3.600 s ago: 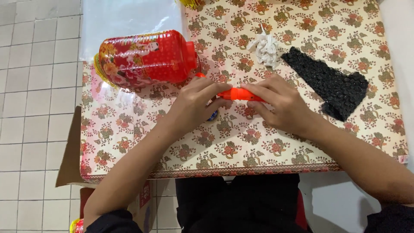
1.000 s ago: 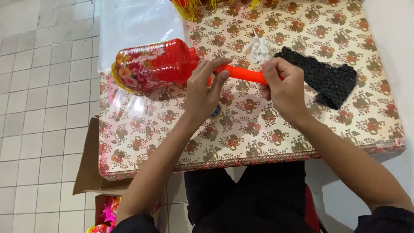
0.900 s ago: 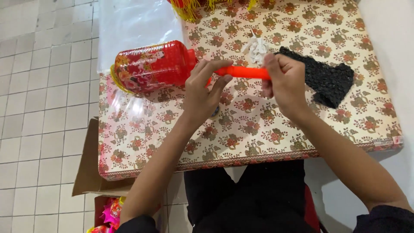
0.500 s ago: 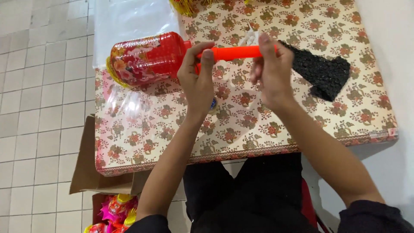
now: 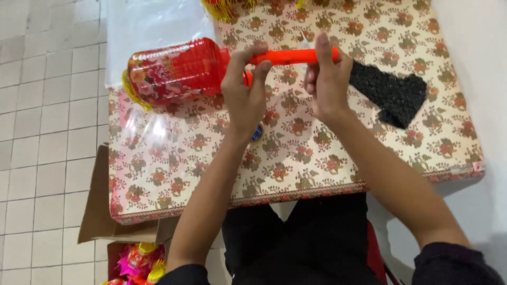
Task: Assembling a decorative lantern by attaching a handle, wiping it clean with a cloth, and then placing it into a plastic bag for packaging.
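Observation:
A red lantern-shaped toy [image 5: 174, 71] with floral print and a yellow fringe lies on its side at the table's left. An orange stick handle [image 5: 293, 56] runs from it to the right, lifted above the table. My left hand [image 5: 244, 95] pinches the handle near the lantern. My right hand [image 5: 326, 79] grips the handle's far end with fingers curled around it.
The table [image 5: 296, 158] has a floral cover. A black mesh piece [image 5: 393, 95] lies at the right. A clear plastic sheet [image 5: 153, 21] lies at the back left. An open cardboard box [image 5: 100, 211] with colourful toys [image 5: 137, 264] stands on the tiled floor at the left.
Both hands have lifted the orange handle off the table and moved it away from me; the lantern has stayed on its side.

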